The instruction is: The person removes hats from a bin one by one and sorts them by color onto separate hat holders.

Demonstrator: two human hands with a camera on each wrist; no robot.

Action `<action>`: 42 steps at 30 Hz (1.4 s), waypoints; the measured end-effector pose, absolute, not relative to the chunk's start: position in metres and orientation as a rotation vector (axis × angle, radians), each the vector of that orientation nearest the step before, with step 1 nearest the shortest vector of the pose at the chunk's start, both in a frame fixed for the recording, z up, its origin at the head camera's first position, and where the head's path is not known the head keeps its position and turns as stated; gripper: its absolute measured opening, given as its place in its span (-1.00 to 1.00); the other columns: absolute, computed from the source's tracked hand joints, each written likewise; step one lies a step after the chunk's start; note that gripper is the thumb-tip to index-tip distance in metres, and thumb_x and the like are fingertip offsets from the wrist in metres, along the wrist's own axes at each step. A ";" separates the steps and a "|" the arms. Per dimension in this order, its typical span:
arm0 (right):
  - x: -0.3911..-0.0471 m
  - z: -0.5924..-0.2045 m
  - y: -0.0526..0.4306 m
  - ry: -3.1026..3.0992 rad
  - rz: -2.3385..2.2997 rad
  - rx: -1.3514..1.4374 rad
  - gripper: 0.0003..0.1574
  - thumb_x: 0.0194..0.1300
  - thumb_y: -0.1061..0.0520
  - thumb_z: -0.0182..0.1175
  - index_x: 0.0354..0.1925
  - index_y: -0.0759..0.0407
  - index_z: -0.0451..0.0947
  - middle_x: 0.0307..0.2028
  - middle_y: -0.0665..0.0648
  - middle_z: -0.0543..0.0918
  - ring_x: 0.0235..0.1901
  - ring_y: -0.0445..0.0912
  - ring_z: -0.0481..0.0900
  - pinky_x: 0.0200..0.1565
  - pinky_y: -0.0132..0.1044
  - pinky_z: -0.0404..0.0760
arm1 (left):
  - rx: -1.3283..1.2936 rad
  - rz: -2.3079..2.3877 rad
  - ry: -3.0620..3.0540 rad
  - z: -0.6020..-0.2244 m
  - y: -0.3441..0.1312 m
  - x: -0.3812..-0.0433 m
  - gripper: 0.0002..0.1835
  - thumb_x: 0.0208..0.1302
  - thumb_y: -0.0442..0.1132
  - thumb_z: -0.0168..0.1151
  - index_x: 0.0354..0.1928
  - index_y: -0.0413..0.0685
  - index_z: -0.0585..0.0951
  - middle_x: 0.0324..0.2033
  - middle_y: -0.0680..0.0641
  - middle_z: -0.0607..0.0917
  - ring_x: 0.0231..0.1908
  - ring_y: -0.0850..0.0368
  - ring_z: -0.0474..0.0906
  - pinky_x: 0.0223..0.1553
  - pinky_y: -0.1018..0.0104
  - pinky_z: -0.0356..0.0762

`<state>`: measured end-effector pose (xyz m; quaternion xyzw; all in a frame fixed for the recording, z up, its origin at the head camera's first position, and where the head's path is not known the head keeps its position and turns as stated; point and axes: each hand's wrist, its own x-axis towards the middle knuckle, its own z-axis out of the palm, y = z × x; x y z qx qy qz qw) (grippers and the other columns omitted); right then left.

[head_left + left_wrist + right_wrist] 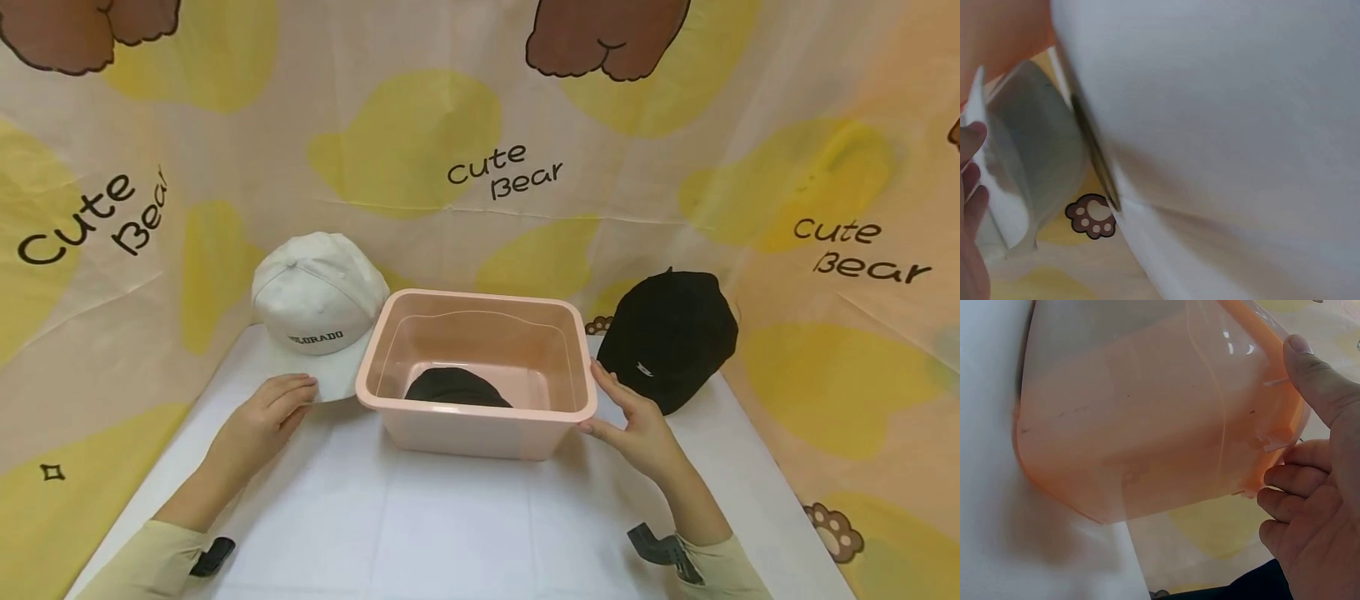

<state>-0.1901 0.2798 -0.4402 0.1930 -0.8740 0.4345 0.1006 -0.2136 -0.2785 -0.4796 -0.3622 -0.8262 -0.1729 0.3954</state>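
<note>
A white baseball cap (322, 287) lettered COLORADO is at the left, its brim towards me. My left hand (262, 421) pinches the edge of that brim (1007, 181) between thumb and fingers. Beside the cap stands a pink plastic bin (457, 429). Inside the bin lies a dark cap (456, 387), partly hidden by the front wall. My right hand (637, 429) holds the bin's right front corner, with the thumb (1310, 369) against the rim and the other fingers bent beneath it.
A black cap (671, 337) with a small white mark sits to the right of the bin, just beyond my right hand. Behind the white table (457, 525) hangs a patterned cloth (420, 142), which also runs along both sides.
</note>
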 end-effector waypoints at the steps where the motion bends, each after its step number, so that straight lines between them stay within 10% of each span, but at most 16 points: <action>1: -0.190 -0.440 0.280 -2.583 1.281 0.570 0.14 0.09 0.08 0.58 0.55 -0.04 0.26 0.50 0.13 0.33 0.47 0.41 0.18 0.27 0.51 0.31 | -0.889 -0.507 -2.133 -0.478 -0.281 -0.213 -0.59 0.56 -0.05 0.14 -0.01 -0.31 0.71 -0.03 -0.21 0.75 0.03 -0.07 0.65 0.36 0.58 0.36; 8: -0.189 -0.438 0.280 -2.579 1.275 0.560 0.14 0.09 0.08 0.58 0.55 -0.08 0.26 0.50 0.11 0.32 0.48 0.39 0.17 0.28 0.50 0.31 | -0.680 -0.963 -2.318 -0.455 -0.281 -0.211 -0.30 -0.15 -0.57 0.62 0.16 -0.21 0.66 0.05 -0.19 0.74 0.14 0.57 0.51 0.22 0.71 0.43; 19: -0.190 -0.437 0.279 -2.587 1.249 0.550 0.14 0.10 0.07 0.57 0.55 -0.03 0.25 0.49 0.15 0.33 0.46 0.44 0.18 0.26 0.51 0.32 | -0.597 -1.647 -2.297 -0.424 -0.252 -0.200 -0.48 0.22 -0.53 0.41 0.24 -0.29 0.57 0.19 -0.11 0.67 0.21 0.25 0.59 0.23 0.47 0.56; 42: -0.187 -0.438 0.278 -2.602 1.297 0.530 0.13 0.12 0.07 0.56 0.56 -0.05 0.23 0.50 0.12 0.31 0.47 0.43 0.16 0.24 0.53 0.30 | -0.490 -1.880 -2.269 -0.427 -0.193 -0.192 -0.27 0.21 -0.38 0.49 0.42 -0.27 0.44 0.43 -0.25 0.44 0.39 -0.17 0.42 0.18 0.43 0.59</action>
